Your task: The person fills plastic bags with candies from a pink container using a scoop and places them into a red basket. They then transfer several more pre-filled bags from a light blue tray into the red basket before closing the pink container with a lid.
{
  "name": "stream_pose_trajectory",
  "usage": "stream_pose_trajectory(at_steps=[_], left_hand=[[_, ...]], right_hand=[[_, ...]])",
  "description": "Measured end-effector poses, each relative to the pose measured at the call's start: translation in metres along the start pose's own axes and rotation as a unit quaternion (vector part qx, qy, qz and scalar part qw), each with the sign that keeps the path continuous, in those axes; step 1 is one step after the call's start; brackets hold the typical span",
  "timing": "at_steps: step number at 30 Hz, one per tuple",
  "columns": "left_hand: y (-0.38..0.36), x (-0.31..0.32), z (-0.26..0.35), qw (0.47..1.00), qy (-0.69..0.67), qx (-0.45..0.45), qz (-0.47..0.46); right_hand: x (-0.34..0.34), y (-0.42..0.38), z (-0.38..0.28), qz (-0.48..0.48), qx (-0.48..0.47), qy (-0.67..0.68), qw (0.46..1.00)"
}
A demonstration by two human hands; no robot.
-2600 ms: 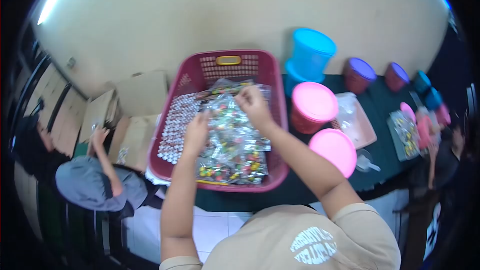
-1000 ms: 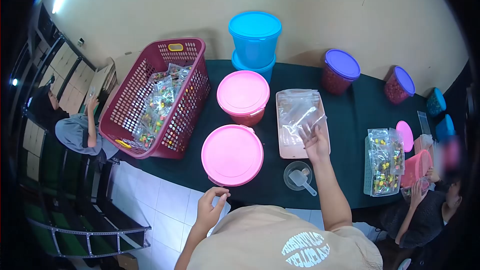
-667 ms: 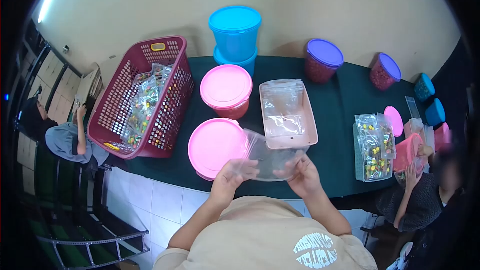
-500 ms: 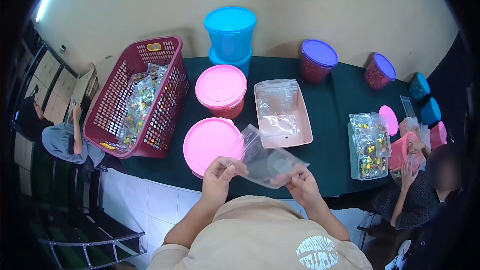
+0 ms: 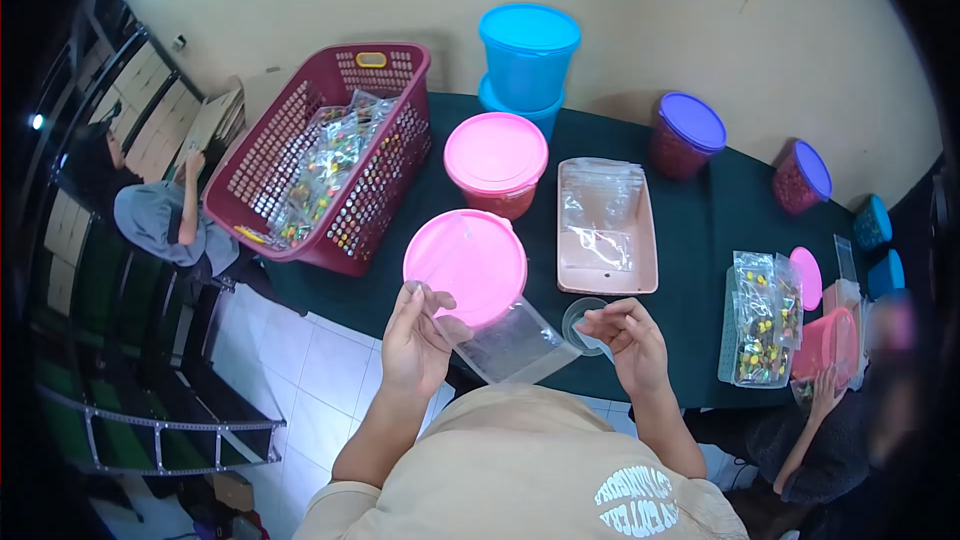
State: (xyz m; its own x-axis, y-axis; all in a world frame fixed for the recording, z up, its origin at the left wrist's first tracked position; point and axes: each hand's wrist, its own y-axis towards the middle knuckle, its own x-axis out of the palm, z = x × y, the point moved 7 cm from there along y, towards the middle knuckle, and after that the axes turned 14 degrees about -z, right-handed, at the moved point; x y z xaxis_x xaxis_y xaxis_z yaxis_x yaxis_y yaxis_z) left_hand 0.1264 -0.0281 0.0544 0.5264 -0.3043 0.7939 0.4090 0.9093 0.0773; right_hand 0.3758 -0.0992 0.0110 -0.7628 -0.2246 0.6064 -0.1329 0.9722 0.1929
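Observation:
My left hand is closed on one end of a clear plastic bag, which stretches out to the right over the table's front edge. No contents show in the bag. My right hand has its fingers curled together at the rim of a small clear round tub. Something pale lies at those fingertips, but I cannot make out what it is. A pink-lidded tub stands just behind my left hand. Behind the round tub lies a pale pink tray with a stack of clear bags.
A maroon basket of filled packets stands left. Behind are another pink-lidded tub, stacked blue tubs and purple-lidded tubs. A green basket of packets is right, beside a seated person. Another person is far left.
My right hand has moved off the bag, which stays in my left hand and now hangs lower. The round tub shows uncovered beside my right fingers. The whole view has shifted slightly.

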Motion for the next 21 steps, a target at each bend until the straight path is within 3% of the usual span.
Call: stream_pose_trajectory(at_steps=[4,6,7,8,9,10,11,13,15,21], left_hand=[[-0.011,-0.010,0.003,0.998,-0.063,-0.005,0.028],[-0.016,-0.011,0.014,0.996,0.071,0.032,0.048],[-0.020,-0.016,0.016,0.995,0.072,0.038,0.050],[-0.024,-0.009,0.029,0.922,0.381,0.067,-0.003],[-0.024,0.010,0.035,0.752,0.651,0.089,-0.053],[-0.022,0.031,0.037,0.615,0.770,0.110,-0.126],[-0.020,0.031,0.037,0.613,0.772,0.115,-0.125],[-0.017,0.033,0.020,0.563,0.798,0.101,-0.190],[-0.017,0.028,0.014,0.549,0.804,0.092,-0.210],[-0.009,0.009,0.021,0.562,0.783,0.093,-0.248]], right_hand=[[0.005,0.014,0.016,-0.015,0.037,0.005,0.999],[0.009,0.019,0.022,-0.018,0.055,0.004,0.998],[0.015,0.022,0.023,-0.024,0.057,0.004,0.998],[0.022,0.027,0.020,-0.019,0.045,-0.050,0.998],[0.030,0.031,0.016,-0.015,0.030,-0.105,0.994],[0.043,0.035,0.013,-0.041,0.016,-0.163,0.986],[0.055,0.038,0.014,-0.082,0.003,-0.198,0.977],[0.075,0.040,0.021,-0.168,0.067,-0.303,0.935],[0.084,0.041,0.037,-0.205,0.165,-0.406,0.875],[0.093,0.044,0.060,-0.113,0.191,-0.436,0.872]])
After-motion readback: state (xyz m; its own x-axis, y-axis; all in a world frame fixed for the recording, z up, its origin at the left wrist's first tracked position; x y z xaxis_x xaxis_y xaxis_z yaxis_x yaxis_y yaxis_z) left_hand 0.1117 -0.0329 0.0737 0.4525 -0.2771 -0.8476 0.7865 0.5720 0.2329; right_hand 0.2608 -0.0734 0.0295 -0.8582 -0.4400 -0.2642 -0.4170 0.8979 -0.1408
